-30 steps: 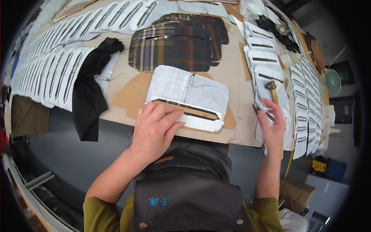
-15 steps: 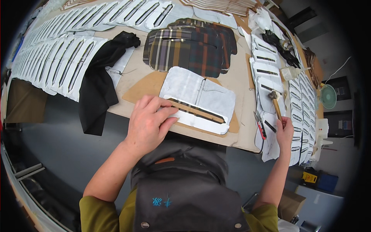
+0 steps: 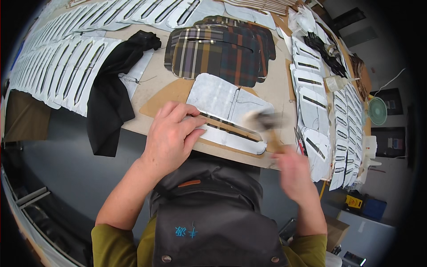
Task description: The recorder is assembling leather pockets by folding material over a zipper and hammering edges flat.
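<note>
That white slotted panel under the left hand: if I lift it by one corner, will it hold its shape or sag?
Probably sag: the white slotted panel looks thin and lies flat on the brown card. The long slot likely weakens its near strip. It seems light, and the left hand pressing on it hints that it slides easily. The right hand and the hammer are blurred.

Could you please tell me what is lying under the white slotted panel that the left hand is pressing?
A brown cardboard sheet shows around the white slotted panel. The left hand covers its near corner.
</note>
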Available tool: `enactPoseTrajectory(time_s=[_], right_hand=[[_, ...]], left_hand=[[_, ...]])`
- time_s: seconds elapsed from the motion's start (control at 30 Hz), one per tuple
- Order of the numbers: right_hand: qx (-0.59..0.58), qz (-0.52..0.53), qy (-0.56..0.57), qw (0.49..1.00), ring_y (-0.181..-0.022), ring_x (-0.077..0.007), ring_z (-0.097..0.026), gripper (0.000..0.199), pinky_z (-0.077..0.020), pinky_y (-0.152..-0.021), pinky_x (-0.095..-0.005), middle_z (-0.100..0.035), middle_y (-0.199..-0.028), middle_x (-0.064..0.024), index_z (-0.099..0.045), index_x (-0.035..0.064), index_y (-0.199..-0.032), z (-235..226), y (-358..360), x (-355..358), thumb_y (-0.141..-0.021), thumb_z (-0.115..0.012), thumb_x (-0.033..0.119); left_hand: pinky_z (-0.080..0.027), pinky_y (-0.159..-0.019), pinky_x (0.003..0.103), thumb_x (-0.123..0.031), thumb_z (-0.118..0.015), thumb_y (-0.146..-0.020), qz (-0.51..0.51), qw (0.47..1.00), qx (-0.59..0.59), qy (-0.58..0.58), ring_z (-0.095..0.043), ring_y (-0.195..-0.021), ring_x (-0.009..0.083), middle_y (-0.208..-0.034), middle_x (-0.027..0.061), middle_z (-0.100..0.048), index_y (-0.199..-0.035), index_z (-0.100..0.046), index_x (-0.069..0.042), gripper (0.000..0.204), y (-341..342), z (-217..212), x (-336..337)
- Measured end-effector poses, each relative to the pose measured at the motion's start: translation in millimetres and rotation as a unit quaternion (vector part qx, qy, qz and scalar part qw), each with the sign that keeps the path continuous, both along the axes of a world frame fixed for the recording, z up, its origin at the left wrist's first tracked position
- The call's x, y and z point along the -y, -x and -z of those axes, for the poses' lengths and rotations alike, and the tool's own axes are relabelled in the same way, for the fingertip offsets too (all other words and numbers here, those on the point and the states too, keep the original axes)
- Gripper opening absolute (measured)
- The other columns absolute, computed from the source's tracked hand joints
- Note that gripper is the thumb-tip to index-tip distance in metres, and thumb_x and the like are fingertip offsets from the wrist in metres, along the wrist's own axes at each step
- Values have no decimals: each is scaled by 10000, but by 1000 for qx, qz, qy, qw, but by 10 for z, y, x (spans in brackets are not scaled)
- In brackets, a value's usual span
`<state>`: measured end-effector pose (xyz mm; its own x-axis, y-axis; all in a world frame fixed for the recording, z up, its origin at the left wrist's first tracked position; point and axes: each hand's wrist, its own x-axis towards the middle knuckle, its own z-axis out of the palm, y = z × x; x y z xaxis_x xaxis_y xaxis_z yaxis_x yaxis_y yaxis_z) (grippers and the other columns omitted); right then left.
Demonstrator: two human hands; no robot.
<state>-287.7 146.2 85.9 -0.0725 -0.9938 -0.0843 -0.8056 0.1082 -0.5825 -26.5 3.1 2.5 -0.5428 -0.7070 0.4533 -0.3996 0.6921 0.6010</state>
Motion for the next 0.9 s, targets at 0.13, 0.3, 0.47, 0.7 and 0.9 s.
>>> enactPoseTrajectory(time_s=[0.13, 0.3, 0.47, 0.7, 0.9], right_hand=[[-45, -66, -91, 993, -631, -457, -536, 172, -455, -573, -423, -572, -692, -246, -584, -21, -960, 48, -95, 183, -1002, -583, 146], [82, 23, -26, 996, -572, -432, -528, 163, -445, -537, -408, -557, -655, -217, -592, -14, -976, -197, -87, 171, -1004, -584, 146], [-73, -38, -41, 996, -629, -460, -591, 242, -467, -559, -452, -560, -656, -247, -559, -5, -868, 0, -65, 204, -1003, -614, 188], [48, 81, -39, 995, -652, -466, -608, 242, -465, -584, -495, -597, -696, -246, -563, 8, -876, -120, -42, 282, -1003, -618, 206], [-100, -37, -44, 993, -627, -459, -588, 253, -465, -582, -476, -612, -705, -239, -577, 1, -922, 97, 28, 303, -1012, -605, 235]], left_hand=[[-503, -844, 389, -33, -793, -764, 1, 1000, 1, -19, -590, -978, 295, -1039, 68, -662, -953, -752, -50, 194, -24, 16, 7], [-504, -838, 386, -35, -801, -758, -14, 1000, 2, -28, -592, -984, 292, -1019, 69, -661, -946, -748, -50, 196, -37, 18, 9], [-503, -846, 387, -27, -794, -763, 6, 1000, 3, -29, -593, -1005, 297, -1089, 77, -682, -956, -738, -46, 201, -22, -10, 37], [-500, -872, 378, -17, -796, -764, 4, 999, 17, -45, -591, -1032, 299, -1136, 83, -697, -953, -735, -36, 199, -65, -20, 29], [-503, -851, 376, -16, -804, -756, 11, 999, 16, -45, -588, -1019, 293, -1135, 78, -698, -950, -741, -35, 205, -63, -16, 41]])
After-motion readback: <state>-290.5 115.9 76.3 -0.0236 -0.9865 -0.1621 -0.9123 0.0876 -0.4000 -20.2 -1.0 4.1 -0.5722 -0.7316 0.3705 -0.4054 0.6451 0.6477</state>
